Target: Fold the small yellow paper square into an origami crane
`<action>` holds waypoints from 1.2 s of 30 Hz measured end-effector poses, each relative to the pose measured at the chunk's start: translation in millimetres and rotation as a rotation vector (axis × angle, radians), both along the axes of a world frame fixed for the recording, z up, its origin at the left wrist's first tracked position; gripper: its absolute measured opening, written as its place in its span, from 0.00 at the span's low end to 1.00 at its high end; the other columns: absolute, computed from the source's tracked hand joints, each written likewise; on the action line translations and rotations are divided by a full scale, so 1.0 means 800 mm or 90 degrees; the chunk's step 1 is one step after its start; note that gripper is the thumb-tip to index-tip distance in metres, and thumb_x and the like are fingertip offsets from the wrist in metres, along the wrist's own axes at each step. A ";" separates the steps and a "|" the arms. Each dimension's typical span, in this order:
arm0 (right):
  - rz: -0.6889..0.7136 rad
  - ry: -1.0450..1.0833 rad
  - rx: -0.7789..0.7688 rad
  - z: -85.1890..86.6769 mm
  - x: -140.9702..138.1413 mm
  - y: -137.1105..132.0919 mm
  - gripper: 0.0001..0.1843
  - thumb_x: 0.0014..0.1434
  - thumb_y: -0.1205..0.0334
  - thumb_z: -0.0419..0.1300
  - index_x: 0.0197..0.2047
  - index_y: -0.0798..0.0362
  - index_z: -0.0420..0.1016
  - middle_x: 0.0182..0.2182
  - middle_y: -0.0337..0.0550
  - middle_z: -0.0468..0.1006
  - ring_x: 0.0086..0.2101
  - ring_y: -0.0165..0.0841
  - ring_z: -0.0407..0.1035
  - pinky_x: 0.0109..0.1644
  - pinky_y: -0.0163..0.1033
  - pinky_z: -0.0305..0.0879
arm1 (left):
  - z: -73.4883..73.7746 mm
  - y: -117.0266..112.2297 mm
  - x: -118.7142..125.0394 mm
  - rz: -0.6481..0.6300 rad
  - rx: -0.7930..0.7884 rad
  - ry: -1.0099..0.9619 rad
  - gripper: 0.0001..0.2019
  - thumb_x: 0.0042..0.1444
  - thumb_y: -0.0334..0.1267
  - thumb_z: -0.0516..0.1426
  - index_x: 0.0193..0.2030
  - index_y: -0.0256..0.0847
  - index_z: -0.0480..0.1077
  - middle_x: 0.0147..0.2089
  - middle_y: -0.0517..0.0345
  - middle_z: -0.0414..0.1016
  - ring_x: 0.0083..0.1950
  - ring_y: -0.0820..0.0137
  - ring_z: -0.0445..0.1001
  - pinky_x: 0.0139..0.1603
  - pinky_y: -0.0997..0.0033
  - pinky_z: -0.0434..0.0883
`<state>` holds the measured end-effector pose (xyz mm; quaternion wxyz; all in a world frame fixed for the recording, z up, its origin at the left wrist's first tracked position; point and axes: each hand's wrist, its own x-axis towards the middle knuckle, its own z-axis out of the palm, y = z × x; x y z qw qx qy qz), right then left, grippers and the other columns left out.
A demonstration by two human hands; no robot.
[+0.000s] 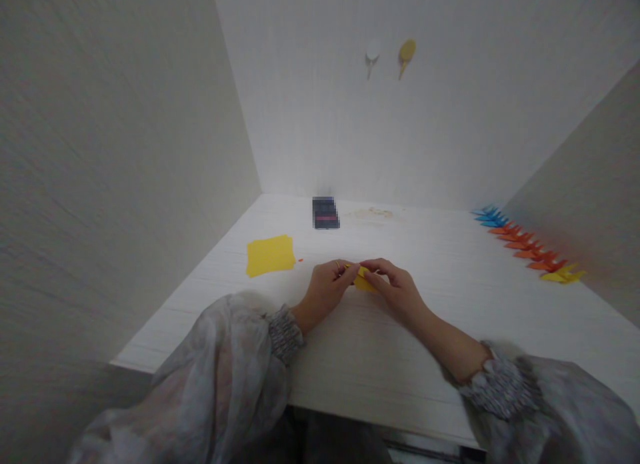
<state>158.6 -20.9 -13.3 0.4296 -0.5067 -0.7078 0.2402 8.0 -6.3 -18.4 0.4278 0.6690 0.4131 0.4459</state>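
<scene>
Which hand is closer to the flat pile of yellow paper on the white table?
Left. The left grip is to the right of the flat yellow paper pile, apart from it; the right grip is farther right, beyond the left one.

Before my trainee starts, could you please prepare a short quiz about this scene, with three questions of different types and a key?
1. Which colour is the folded paper that the left hand and the right hand hold?
A) Blue
B) Yellow
C) Red

2. True or false: the stack of yellow paper lies on the left side of the left hand.

3. In the row of origami cranes at the right, which colour is at the far end?

Key: 1. B; 2. True; 3. Blue.
</scene>
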 end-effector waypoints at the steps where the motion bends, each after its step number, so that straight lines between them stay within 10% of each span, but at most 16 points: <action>1: 0.004 0.022 -0.022 -0.001 0.000 0.000 0.10 0.52 0.61 0.53 0.36 0.54 0.71 0.33 0.44 0.74 0.34 0.33 0.67 0.39 0.39 0.63 | 0.000 0.000 0.000 0.000 -0.001 -0.001 0.17 0.51 0.47 0.49 0.34 0.36 0.72 0.28 0.56 0.73 0.30 0.72 0.71 0.31 0.75 0.67; 23: -0.025 0.271 -0.069 -0.007 -0.001 0.001 0.12 0.53 0.56 0.52 0.38 0.52 0.68 0.30 0.41 0.71 0.33 0.31 0.66 0.39 0.38 0.62 | -0.002 0.004 0.001 0.041 -0.083 -0.134 0.13 0.40 0.44 0.59 0.29 0.35 0.70 0.26 0.56 0.72 0.28 0.74 0.69 0.29 0.74 0.66; 36: 0.000 0.097 0.014 -0.001 -0.002 -0.006 0.05 0.53 0.62 0.53 0.34 0.52 0.67 0.30 0.41 0.71 0.31 0.31 0.64 0.37 0.37 0.61 | 0.001 0.004 0.002 0.061 -0.112 -0.240 0.13 0.40 0.42 0.60 0.29 0.34 0.67 0.28 0.56 0.72 0.30 0.72 0.71 0.33 0.70 0.70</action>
